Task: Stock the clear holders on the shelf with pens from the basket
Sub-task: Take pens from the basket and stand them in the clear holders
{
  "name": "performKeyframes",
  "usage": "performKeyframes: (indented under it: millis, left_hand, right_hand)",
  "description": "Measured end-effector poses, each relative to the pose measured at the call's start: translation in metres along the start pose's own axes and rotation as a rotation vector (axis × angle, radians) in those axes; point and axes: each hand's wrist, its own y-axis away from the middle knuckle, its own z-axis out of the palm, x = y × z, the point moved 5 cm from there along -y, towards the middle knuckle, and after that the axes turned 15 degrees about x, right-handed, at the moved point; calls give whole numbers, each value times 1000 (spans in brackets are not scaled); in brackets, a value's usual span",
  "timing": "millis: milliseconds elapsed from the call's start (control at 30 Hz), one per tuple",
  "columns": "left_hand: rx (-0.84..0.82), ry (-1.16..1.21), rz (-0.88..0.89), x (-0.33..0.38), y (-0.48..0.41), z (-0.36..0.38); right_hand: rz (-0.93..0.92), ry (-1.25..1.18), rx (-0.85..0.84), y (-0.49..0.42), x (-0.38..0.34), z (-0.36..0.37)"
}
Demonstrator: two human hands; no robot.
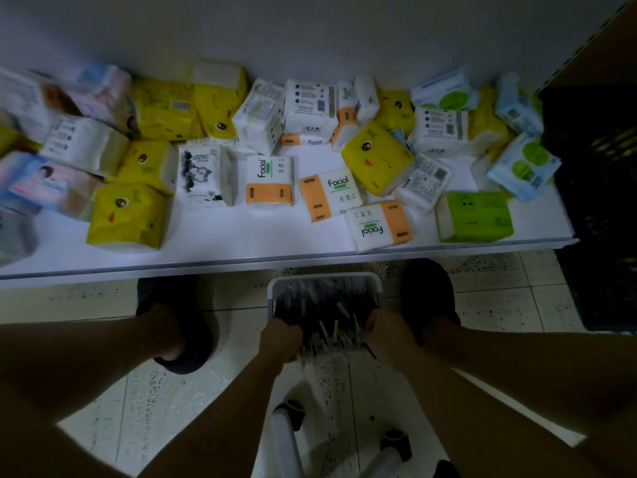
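Note:
A white basket (324, 278) stands on the floor below the shelf edge, filled with many dark pens (322, 303). My left hand (281, 339) reaches into its near left side with fingers curled around a bunch of pens. On the near right side, my right hand (387, 331) also closes on pens, and several light pen ends (336, 334) stick up between the two hands. No clear holders are in view.
A white shelf (275, 246) above the basket carries many tissue packs (375, 160) in yellow, orange-white, green and blue. A black crate (599, 201) stands at the right. My two feet in dark slippers (429, 298) flank the basket on the tiled floor. A white stool frame (286, 439) is below.

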Motion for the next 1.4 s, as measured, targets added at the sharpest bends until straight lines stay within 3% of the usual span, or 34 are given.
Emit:
performKeyframes:
  millis: [133,267,433,567,667,733,833,933,1033,1167,1400]
  left_hand:
    - [-30,113,-111,0,12,-2]
    - [47,184,-147,5,27,-14]
    - [117,66,117,23,50,-28]
    - [20,178,247,33,78,-34]
    - [-28,239,295,41,98,-38]
    - [27,224,353,53,106,-47]
    - [114,304,446,75,122,-71]
    - [112,454,661,101,152,-99]
    - [141,534,838,121,182,-131]
    - [246,571,930,149,213,-180]
    - [332,818,1094,191,288,-274]
  right_hand:
    - [1,-10,139,7,-4,-17]
    - [9,22,223,18,-11,-38]
    - [99,-86,268,36,-11,-59]
    - [160,-280,294,51,-11,-71]
    - [235,-541,276,69,-13,-75]
    - [280,-754,230,83,-20,-78]
    - [188,-836,199,98,-43,-93]
    - [37,-838,278,108,-71,-120]
    - [-210,-920,357,128,-108,-149]
    - [-513,-1054,397,171,-158,-193]
    - [-690,-1130,412,231,-224,-260]
